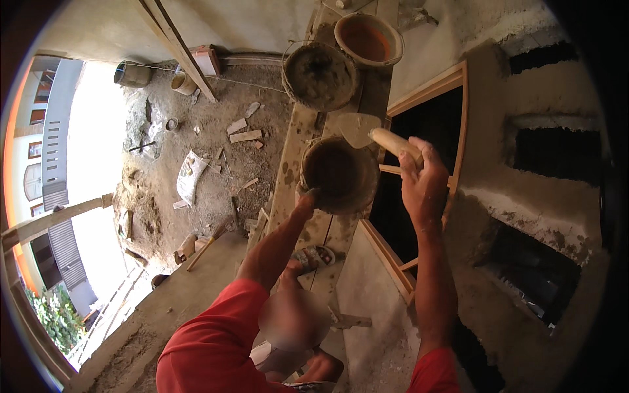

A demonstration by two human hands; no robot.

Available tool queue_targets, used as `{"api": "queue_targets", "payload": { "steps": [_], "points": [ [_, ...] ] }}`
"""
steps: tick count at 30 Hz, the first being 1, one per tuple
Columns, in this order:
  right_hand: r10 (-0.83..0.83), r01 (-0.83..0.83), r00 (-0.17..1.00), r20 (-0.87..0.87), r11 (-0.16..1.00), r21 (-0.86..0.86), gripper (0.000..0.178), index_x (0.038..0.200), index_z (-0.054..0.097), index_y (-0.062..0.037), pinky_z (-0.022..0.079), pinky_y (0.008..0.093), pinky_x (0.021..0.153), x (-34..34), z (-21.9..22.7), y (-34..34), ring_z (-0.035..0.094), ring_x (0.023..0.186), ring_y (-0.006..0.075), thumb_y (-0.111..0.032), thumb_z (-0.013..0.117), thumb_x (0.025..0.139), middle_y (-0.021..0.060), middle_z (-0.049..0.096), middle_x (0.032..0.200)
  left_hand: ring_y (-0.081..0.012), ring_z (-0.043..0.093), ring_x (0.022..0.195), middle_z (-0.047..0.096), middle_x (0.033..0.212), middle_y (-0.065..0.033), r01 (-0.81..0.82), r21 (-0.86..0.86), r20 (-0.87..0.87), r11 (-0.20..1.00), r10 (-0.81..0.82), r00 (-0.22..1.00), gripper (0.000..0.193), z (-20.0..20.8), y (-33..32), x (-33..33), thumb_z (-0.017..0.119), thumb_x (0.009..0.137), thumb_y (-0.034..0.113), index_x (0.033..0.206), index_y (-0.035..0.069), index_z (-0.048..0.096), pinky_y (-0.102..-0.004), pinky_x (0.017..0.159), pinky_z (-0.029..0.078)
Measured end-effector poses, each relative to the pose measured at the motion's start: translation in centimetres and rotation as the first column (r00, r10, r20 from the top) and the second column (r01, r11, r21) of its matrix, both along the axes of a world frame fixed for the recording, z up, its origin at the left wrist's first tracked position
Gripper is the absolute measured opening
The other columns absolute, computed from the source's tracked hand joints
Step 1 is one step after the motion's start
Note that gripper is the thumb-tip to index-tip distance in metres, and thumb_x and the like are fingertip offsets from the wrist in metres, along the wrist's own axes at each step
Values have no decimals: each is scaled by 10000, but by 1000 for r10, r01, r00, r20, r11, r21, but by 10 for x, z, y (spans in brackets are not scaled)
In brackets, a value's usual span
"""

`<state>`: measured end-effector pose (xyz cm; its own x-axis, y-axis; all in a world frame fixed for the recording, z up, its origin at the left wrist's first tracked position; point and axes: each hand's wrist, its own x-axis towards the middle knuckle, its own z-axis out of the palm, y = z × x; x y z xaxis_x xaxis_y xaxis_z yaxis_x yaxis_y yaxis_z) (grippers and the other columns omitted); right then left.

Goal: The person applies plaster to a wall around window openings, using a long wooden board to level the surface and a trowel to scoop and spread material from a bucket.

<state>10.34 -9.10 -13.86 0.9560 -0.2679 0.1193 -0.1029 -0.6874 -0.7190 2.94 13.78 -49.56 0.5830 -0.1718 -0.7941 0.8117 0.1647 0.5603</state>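
Observation:
My right hand point(424, 173) is closed round the wooden handle of a trowel point(359, 130). Its mud-coated blade points left, above the far rim of a dark bucket point(372, 177). At that bucket's near left rim, my left hand point(306, 202) grips the edge, with the fingers partly hidden. The inside of the bucket is dark, so its contents are hard to tell. Just beyond stands a wider round bucket point(321, 98) holding grey, wet-looking mortar. Further right of it is a pail point(368, 60) with a reddish-brown inside.
The buckets stand on a raised plank platform point(288, 173), which also bears my sandalled foot point(314, 257). A wood-framed opening point(464, 98) and rough wall lie to the right. Far below on the left, dirt ground point(223, 157) holds wood scraps and a white sack point(191, 173).

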Motion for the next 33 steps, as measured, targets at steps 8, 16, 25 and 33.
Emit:
{"api": "queue_targets", "payload": {
  "steps": [8,16,25,33],
  "points": [
    [86,-90,981,-173,996,-13,483,1333,498,18,510,291,523,144,-44,22,620,590,131,-176,632,912,97,658,775,-265,514,1226,584,1235,-157,-35,-78,18,996,37,999,588,26,12,2,646,868,195,1369,-20,422,-375,1036,398],
    [120,110,697,-707,956,271,485,1330,519,22,516,359,748,-122,-129,7,658,771,215,-124,615,877,142,673,817,-255,531,1184,529,1303,-189,55,472,471,880,-305,828,656,145,12,12,645,863,164,1426,-12,358,-378,994,433],
    [42,268,-122,-992,963,7,523,1405,436,-1,545,353,740,-522,-68,-13,672,907,251,-137,595,926,175,628,1186,-345,646,1021,496,1354,-260,509,-160,900,846,-87,428,691,502,112,140,553,944,320,1487,26,242,-398,835,561],
    [36,703,-22,-999,711,11,502,1396,435,19,530,322,542,-603,15,-1,640,631,186,-76,561,920,129,649,896,-377,559,1180,395,1467,-206,279,679,223,679,-552,803,772,332,297,275,505,912,485,1488,47,237,-510,945,472]
  ]
}}
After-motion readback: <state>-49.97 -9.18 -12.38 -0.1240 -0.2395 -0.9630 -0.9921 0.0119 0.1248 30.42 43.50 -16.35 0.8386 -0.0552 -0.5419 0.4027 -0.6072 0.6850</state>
